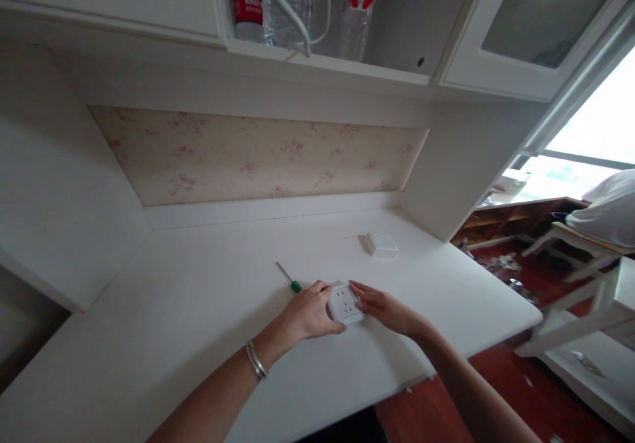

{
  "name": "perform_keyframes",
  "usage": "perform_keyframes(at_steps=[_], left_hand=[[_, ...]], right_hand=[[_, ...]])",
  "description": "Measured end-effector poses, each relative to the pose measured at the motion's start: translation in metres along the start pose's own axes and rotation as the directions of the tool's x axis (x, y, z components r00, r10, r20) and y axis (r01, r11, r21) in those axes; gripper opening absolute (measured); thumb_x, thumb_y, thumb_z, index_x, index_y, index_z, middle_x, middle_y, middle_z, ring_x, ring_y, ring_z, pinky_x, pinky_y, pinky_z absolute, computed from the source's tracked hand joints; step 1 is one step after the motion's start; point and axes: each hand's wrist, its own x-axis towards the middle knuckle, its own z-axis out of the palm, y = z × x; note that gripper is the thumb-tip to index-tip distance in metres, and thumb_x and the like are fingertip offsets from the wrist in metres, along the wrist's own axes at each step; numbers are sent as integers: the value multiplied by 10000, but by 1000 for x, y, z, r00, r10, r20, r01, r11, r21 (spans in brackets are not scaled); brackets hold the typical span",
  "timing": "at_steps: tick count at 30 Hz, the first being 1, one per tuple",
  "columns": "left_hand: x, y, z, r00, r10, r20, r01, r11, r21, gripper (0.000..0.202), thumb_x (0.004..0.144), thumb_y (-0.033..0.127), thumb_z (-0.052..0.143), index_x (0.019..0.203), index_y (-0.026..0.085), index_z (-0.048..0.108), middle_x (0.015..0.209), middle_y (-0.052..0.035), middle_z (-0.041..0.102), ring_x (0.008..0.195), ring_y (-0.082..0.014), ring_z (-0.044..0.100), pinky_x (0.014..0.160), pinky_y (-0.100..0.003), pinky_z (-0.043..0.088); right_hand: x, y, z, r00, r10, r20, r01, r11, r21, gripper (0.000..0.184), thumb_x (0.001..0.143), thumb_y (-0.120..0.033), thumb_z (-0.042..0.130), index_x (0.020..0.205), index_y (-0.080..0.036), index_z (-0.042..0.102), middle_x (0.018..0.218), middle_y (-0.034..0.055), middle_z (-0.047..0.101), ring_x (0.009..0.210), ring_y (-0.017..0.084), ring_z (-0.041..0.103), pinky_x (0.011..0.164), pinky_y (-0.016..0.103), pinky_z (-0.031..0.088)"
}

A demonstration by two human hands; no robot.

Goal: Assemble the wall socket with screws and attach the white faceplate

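Note:
A white wall socket [344, 303] with several slots in its face rests on the white desk, face up. My left hand [312, 309] grips it from the left, thumb along the near edge and fingers at the far-left corner. On the other side my right hand [380, 304] presses its fingers together against the socket's right edge. A screwdriver [296, 286] with a green handle lies just beyond my left hand, its shaft pointing away to the left. Farther back on the right sits a second white square piece [382, 244], apart from both hands.
The white desk [198, 278] ends at a rounded right corner, with a red floor below. An overhead shelf holds plastic bottles [360, 13] and a white cable [288, 10]. Side panels bound the desk left and right. A white stool-like piece [585, 324] stands at the right.

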Motion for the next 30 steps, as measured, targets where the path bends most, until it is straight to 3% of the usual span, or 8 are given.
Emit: perform_keyframes(at_steps=[6,10,16,23,30], left_hand=[[-2,1,0,1000,-11,-15,11,1000,1,692,571,549,687,1160,224,527,1117,-44,545,945,-224,577,871,-284,456],[-2,3,-3,1000,-11,-12,11,1000,-12,699,563,549,696,1167,241,527,1107,-34,551,935,-218,581,859,-283,465],[-1,3,-4,1000,-29,8,30,999,-28,734,538,540,723,1185,256,523,1123,-35,548,929,-226,587,868,-295,462],[0,3,-3,998,-50,26,51,998,-43,764,520,542,742,1194,259,519,1133,-41,540,940,-235,574,879,-307,457],[-1,3,-5,999,-40,32,42,997,-66,792,521,539,742,1217,253,492,1149,-39,521,1007,-231,550,905,-290,434]], right_hand=[[-4,-5,-1,1000,18,3,-18,1000,-10,535,924,-496,362,1380,-218,334,1452,53,254,1289,207,301,1058,363,269],[-6,-8,-5,998,-18,66,16,1000,22,586,883,-493,465,1384,-223,325,1454,66,244,1313,227,243,1054,387,265],[-5,-7,-1,1000,13,5,-14,998,67,608,838,-468,548,1363,-219,373,1438,75,284,1294,249,285,1036,406,292],[-1,4,4,991,124,41,-130,957,258,706,772,-457,620,1383,-263,325,1459,52,227,1183,263,448,968,406,380],[-6,-5,5,992,125,-10,-121,973,199,647,818,-417,582,1383,-223,333,1279,86,507,1060,244,543,889,386,446]])
